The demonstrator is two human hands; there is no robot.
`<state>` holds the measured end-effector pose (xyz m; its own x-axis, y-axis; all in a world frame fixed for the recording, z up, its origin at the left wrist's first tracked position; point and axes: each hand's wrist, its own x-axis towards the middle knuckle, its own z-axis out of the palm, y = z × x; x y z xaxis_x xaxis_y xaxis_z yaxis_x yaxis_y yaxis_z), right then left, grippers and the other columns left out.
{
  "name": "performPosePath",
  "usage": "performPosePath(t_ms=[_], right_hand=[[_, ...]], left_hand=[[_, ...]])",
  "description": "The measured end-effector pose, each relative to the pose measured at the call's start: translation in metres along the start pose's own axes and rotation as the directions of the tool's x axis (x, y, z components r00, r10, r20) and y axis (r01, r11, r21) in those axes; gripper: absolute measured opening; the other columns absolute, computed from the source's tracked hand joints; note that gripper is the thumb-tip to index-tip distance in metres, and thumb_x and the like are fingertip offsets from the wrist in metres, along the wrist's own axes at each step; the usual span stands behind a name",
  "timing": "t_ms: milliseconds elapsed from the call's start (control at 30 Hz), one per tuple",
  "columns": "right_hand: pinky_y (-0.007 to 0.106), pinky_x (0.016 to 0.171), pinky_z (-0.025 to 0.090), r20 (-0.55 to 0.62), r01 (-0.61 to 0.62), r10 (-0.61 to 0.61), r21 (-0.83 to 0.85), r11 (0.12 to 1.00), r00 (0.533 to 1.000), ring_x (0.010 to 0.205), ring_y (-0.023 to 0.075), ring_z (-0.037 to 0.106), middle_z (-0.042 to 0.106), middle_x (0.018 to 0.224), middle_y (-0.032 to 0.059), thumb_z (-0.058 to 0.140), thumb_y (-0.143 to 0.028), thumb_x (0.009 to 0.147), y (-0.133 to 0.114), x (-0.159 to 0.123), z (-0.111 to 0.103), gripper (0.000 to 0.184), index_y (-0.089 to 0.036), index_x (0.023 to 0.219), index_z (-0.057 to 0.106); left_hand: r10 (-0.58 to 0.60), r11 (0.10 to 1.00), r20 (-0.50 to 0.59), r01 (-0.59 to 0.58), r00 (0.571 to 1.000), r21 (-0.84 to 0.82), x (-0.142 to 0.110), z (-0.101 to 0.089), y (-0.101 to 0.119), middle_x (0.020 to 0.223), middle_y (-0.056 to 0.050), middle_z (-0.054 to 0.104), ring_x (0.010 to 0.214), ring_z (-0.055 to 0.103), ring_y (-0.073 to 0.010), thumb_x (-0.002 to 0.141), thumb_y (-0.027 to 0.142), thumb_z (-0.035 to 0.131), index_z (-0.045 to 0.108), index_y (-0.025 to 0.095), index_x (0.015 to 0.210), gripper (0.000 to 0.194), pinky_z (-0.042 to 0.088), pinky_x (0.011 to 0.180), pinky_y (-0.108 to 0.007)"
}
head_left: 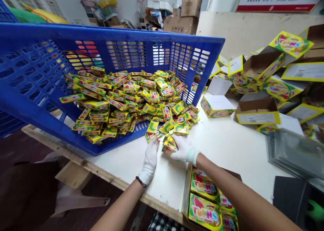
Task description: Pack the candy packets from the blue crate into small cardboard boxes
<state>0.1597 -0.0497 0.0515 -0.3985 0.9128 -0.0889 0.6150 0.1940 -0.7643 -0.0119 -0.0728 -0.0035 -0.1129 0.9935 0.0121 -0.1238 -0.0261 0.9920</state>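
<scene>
My right hand (184, 149), in a white glove, is closed around a few small yellow-green candy boxes (169, 145) just above the white table. Beside it, my left hand (150, 160), also gloved, reaches forward with fingers stretched out, its fingertips at a loose small box (152, 136) by the edge of the heap. The heap of small candy boxes (126, 102) spills from a blue plastic crate (141, 35) tipped on its side. Under my right forearm stands an open carton (186, 194) that holds several larger "TWINS" boxes (205, 211), partly hidden by the arm.
Yellow-edged display boxes (258, 118), several of them open, are piled on the right of the white table (243, 153). Clear plastic trays (295, 153) lie nearer at the right. A wooden edge (118, 183) runs along the table's front. Brown cartons (181, 24) stand behind.
</scene>
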Motion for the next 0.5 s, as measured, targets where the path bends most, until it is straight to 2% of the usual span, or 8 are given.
performPosePath(t_ms=[100, 167, 233, 300, 400, 500], right_hand=[[0.052, 0.101, 0.040, 0.068, 0.062, -0.042, -0.316, 0.947, 0.997, 0.121, 0.0377, 0.049, 0.054, 0.129, 0.0179, 0.074, -0.028, 0.058, -0.005, 0.007, 0.008, 0.082, -0.017, 0.135, 0.047], [0.055, 0.105, 0.035, 0.110, 0.067, -0.017, -0.471, 0.880, 0.994, 0.130, 0.0413, 0.040, 0.043, 0.141, 0.0218, 0.080, -0.032, 0.054, -0.005, 0.010, 0.009, 0.105, -0.016, 0.147, 0.034], [0.055, 0.106, 0.034, 0.155, 0.015, 0.073, -0.506, 0.863, 0.985, 0.135, 0.0428, 0.035, 0.032, 0.149, 0.0232, 0.087, -0.032, 0.044, 0.000, 0.011, 0.006, 0.130, -0.018, 0.154, 0.020], [0.051, 0.104, 0.038, 0.231, -0.067, 0.204, -0.492, 0.868, 0.951, 0.133, 0.0416, 0.041, 0.024, 0.152, 0.0228, 0.091, -0.029, 0.039, 0.009, 0.011, 0.002, 0.142, -0.023, 0.157, 0.010], [0.048, 0.101, 0.041, 0.302, -0.126, 0.290, -0.464, 0.877, 0.908, 0.127, 0.0408, 0.050, 0.016, 0.155, 0.0246, 0.090, -0.025, 0.046, 0.021, 0.012, -0.001, 0.141, -0.027, 0.158, 0.003], [0.049, 0.098, 0.043, 0.295, -0.123, 0.263, -0.420, 0.899, 0.919, 0.120, 0.0404, 0.055, 0.021, 0.151, 0.0270, 0.085, -0.030, 0.059, 0.026, 0.016, 0.002, 0.128, -0.026, 0.158, 0.004]], left_hand=[[0.089, 0.990, -0.037, -0.084, 0.995, 0.112, 0.008, -0.002, -0.004, 0.139, -0.014, 0.056, 0.132, 0.049, -0.0282, 0.089, 0.051, 0.053, 0.058, 0.015, 0.128, 0.053, 0.035, 0.115, -0.044], [0.113, 0.980, -0.033, -0.106, 0.993, 0.170, 0.011, 0.002, -0.009, 0.138, -0.016, 0.056, 0.131, 0.049, -0.0299, 0.089, 0.050, 0.055, 0.057, 0.014, 0.128, 0.053, 0.035, 0.114, -0.046], [0.126, 0.971, -0.034, -0.116, 0.991, 0.207, 0.011, 0.006, -0.016, 0.136, -0.016, 0.057, 0.129, 0.051, -0.0306, 0.091, 0.050, 0.053, 0.057, 0.014, 0.129, 0.052, 0.037, 0.113, -0.048], [0.136, 0.967, -0.026, -0.127, 0.990, 0.221, 0.009, 0.008, -0.024, 0.134, -0.016, 0.058, 0.128, 0.052, -0.0300, 0.094, 0.050, 0.049, 0.056, 0.015, 0.129, 0.051, 0.038, 0.112, -0.049], [0.140, 0.968, 0.022, -0.142, 0.990, 0.208, 0.004, 0.009, -0.035, 0.135, -0.015, 0.058, 0.127, 0.054, -0.0283, 0.096, 0.052, 0.041, 0.055, 0.016, 0.130, 0.052, 0.040, 0.111, -0.047], [0.136, 0.968, 0.039, -0.141, 0.990, 0.207, 0.000, 0.011, -0.042, 0.138, -0.014, 0.055, 0.131, 0.051, -0.0277, 0.095, 0.052, 0.043, 0.053, 0.016, 0.134, 0.053, 0.036, 0.114, -0.046]])
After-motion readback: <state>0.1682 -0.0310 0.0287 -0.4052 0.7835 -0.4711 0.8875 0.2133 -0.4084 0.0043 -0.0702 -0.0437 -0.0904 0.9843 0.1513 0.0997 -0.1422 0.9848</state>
